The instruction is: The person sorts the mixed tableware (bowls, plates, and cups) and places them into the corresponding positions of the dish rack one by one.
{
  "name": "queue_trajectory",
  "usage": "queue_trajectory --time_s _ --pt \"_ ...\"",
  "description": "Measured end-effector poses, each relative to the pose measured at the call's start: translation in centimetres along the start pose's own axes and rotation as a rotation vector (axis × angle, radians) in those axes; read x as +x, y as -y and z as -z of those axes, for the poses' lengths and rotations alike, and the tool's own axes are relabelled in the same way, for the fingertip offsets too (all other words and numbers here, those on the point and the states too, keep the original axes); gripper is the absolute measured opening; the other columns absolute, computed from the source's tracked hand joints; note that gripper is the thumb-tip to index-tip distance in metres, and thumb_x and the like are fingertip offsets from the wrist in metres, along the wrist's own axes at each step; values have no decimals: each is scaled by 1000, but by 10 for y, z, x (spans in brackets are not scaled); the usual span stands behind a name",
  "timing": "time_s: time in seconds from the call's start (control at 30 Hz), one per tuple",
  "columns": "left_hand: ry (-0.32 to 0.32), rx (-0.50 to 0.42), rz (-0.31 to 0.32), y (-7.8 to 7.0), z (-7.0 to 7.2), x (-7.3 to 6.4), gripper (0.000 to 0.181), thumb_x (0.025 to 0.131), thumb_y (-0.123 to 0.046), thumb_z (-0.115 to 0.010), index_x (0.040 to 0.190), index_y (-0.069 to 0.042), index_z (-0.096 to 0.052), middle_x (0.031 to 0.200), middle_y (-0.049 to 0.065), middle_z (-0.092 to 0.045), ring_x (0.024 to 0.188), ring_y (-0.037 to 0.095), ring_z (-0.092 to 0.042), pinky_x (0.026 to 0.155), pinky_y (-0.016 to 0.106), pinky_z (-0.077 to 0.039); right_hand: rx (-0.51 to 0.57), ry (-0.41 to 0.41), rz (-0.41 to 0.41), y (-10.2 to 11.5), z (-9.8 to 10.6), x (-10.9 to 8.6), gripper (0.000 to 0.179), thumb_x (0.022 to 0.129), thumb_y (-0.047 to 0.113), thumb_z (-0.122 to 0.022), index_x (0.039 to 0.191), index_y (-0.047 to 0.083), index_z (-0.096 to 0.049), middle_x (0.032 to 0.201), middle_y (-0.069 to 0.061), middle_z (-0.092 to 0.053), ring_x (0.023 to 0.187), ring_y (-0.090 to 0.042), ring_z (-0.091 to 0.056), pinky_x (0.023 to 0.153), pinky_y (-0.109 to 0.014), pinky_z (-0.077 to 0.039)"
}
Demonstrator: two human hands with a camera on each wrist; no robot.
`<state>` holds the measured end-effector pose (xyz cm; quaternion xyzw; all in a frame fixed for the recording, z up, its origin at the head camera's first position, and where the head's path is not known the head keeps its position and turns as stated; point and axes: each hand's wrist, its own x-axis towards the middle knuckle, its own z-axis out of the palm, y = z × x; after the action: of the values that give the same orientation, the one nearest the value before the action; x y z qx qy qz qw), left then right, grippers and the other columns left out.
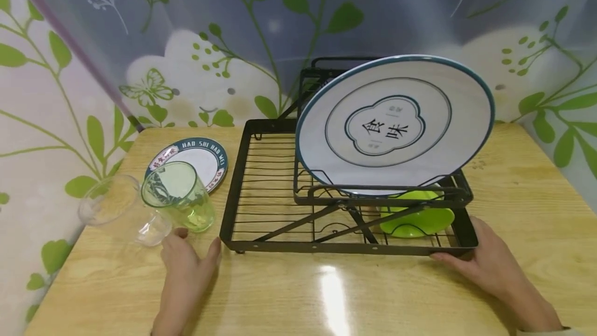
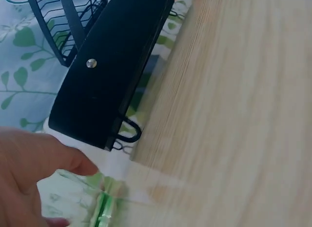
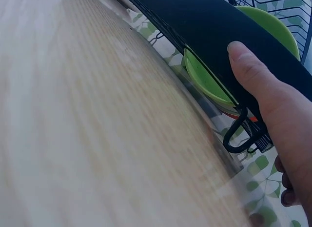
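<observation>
A black two-tier dish rack stands on the wooden table. My right hand grips its front right corner, with the thumb lying on the front rail and the other fingers mostly hidden round the end. Beside the front left corner is my left hand, thumb and fingers spread and holding nothing. Its thumb tip is a little apart from the rail in the left wrist view, and its fingers are close to a green glass. A large white plate with a blue rim leans on the upper tier. Below it sits a green bowl.
A small plate with a dark teal lettered rim lies left of the rack, partly behind the green glass. Further left is a clear glass. A patterned cloth or sheet rises behind the table.
</observation>
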<state>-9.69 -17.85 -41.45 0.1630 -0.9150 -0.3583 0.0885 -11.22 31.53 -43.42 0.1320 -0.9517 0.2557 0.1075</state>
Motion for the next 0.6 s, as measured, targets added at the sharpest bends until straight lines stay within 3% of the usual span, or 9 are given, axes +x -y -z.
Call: queue_trajectory --time_s 0.23,0.33,0.47,0.6 --pt "-31 -89 35 2 -1 14 91 85 -15 -71 141 17 -8 133 41 -24 123 55 -27 103 65 -29 9 -2 -22 1 -1 -3 83 66 33 -89 125 -7 -46 109 -24 -57 101 -47 -55 80 -62 -43" --pt "-61 -234 37 1 -5 22 88 84 -10 -72 142 13 -10 134 38 -27 126 52 -30 107 60 -26 17 2 -25 2 0 -4 86 66 32 -89 128 -8 -45 111 -25 -57 101 -49 -55 79 -63 -42" --pt "-142 -450 42 2 -18 36 96 80 -3 -74 148 1 -7 146 28 -25 137 40 -27 115 46 -19 29 -4 -24 2 0 -4 88 66 31 -89 130 -8 -43 111 -26 -57 101 -49 -55 79 -63 -42" --pt "-221 -571 71 0 -24 47 103 77 -4 -79 151 -9 -8 151 17 -27 139 28 -29 116 35 -20 36 -14 -19 2 -1 -4 88 65 29 -89 131 -8 -43 111 -25 -58 102 -48 -55 80 -62 -42"
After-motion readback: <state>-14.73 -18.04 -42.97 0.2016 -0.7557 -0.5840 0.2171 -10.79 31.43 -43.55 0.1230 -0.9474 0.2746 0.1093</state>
